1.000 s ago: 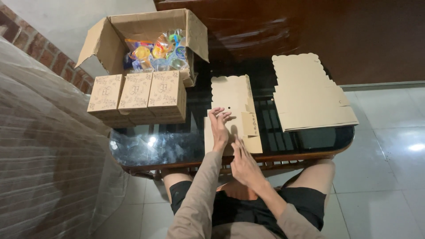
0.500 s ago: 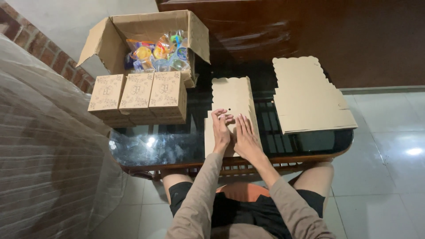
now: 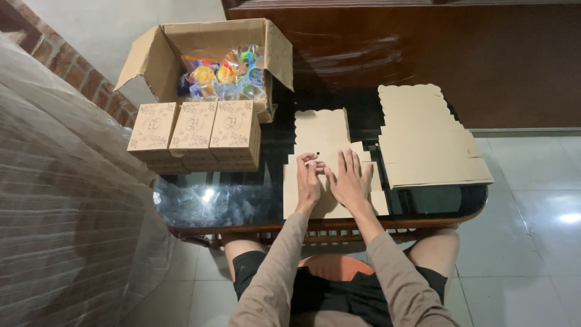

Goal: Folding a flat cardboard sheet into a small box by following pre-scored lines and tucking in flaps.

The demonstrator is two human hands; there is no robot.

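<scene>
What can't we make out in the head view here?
- Flat cardboard blank: its middle is hidden under the left hand and right hand.
- Open carton: the colourful packets are too small to identify.
- Stack of flat blanks: count unreadable, seen from above.
- Glass table: legs hidden.

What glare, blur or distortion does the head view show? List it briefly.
Head view: lamp glare on the glass table and a bright patch on the floor tiles; the wooden panel shows soft sheen; wide-angle lens bends the brick wall at the left edge; both hands, left hand and right hand, and the flat cardboard blank look sharp.
</scene>
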